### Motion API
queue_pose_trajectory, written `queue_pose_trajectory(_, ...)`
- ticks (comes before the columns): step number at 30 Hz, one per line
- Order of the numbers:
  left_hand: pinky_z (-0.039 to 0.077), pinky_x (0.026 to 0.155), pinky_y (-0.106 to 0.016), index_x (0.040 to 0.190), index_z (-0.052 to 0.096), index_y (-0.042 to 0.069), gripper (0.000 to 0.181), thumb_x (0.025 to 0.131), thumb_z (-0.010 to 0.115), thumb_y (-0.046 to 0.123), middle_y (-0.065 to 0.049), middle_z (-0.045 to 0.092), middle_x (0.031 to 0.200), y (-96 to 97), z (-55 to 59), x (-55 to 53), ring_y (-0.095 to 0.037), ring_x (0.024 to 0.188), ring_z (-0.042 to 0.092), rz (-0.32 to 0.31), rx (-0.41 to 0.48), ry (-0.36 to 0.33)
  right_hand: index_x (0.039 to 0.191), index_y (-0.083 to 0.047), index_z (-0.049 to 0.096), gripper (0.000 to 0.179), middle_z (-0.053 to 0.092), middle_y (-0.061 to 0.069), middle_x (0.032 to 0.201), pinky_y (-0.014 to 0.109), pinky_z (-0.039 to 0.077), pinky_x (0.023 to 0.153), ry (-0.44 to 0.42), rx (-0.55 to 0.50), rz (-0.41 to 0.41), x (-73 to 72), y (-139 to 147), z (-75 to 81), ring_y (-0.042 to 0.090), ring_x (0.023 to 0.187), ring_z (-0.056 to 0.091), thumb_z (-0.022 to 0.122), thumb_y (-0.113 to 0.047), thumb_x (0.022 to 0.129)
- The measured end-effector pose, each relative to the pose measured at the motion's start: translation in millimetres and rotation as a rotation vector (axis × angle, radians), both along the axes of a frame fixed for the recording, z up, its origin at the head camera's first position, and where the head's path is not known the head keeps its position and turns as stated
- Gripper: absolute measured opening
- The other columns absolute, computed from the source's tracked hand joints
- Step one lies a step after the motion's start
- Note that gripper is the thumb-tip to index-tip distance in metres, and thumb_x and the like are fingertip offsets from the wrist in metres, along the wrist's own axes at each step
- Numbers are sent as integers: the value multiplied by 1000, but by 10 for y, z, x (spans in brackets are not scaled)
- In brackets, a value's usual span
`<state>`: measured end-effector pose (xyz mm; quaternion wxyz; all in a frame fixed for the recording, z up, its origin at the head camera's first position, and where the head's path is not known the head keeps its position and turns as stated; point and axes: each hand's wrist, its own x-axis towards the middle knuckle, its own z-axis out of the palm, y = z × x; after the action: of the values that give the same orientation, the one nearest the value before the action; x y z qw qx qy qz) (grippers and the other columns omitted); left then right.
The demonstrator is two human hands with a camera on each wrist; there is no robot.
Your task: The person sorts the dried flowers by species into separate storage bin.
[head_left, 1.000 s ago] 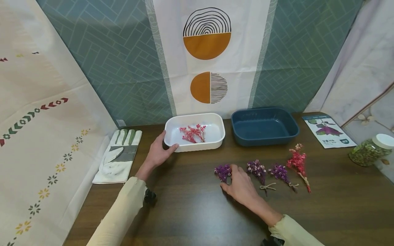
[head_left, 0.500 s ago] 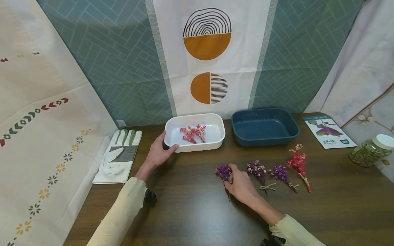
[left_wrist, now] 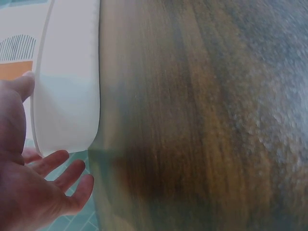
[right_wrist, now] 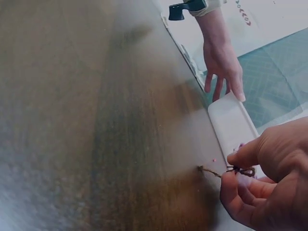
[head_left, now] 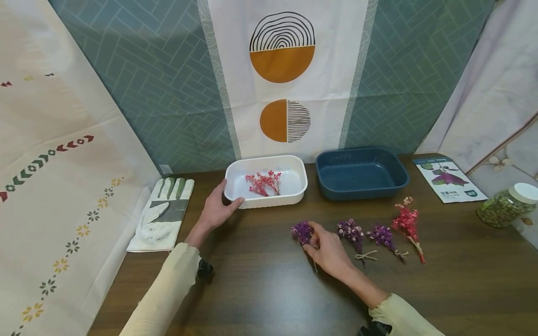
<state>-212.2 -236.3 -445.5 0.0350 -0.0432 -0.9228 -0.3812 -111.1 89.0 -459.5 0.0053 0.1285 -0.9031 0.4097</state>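
Note:
My right hand [head_left: 329, 252] pinches a small bunch of purple dried flowers [head_left: 301, 232] between thumb and fingertips, at or just above the table. In the right wrist view, dark twine [right_wrist: 246, 171] shows at the fingertips, and a thin stem end [right_wrist: 209, 171] sticks out past them. My left hand [head_left: 216, 208] rests against the left front corner of a white dish [head_left: 273, 201]; its thumb lies along the front rim. Its other fingers [left_wrist: 72, 175] look relaxed beside the dish's end in the left wrist view. Pink-red dried sprigs [head_left: 264, 182] lie inside the white dish.
Right of the white dish stands a blue dish [head_left: 361, 192]. Two purple bunches [head_left: 350, 232] and a red bunch [head_left: 406, 221] lie on the table [head_left: 260, 280]. Folded gloves [head_left: 161, 214] are at left; a printed card [head_left: 447, 179] and a jar [head_left: 506, 207] at right.
The right hand's pinched purple bunch has shifted slightly, and its stem now shows below the hand. The left hand and the white dish have stayed in place.

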Motion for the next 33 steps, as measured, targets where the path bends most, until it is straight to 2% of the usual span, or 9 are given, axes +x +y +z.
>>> queue_pose_trajectory(7, 37, 105, -59, 157, 24, 3, 89, 91, 72, 40, -22, 34, 154, 2, 10, 9, -39, 132, 41, 6, -2, -10, 135, 6, 54, 58, 57, -4, 75, 31, 48, 61, 20, -28, 17, -71, 8, 107, 11, 63, 51, 79, -1, 83)
queue_pose_trajectory(16, 35, 106, -59, 157, 24, 3, 90, 91, 72, 40, -23, 33, 155, 9, 26, 15, -39, 134, 39, 14, -3, -26, 136, 5, 52, 58, 60, 1, 79, 30, 46, 60, 67, -87, 54, -285, 42, 402, 15, 67, 52, 78, -3, 85)
queue_pose_trajectory(25, 35, 106, -59, 156, 25, 2, 89, 91, 73, 39, -23, 36, 153, -3, 17, 11, -39, 132, 41, 7, 0, -9, 138, 5, 51, 58, 63, 7, 85, 32, 48, 62, 82, -67, 58, -649, -7, 704, 22, 74, 54, 76, -7, 88)
queue_pose_trajectory(33, 37, 106, -58, 156, 26, 2, 89, 91, 73, 40, -23, 38, 152, -7, 4, 4, -38, 131, 43, -1, 5, 7, 141, 5, 48, 59, 62, 8, 83, 33, 44, 60, 87, 16, 45, -953, -121, 767, 22, 70, 54, 74, -11, 90)
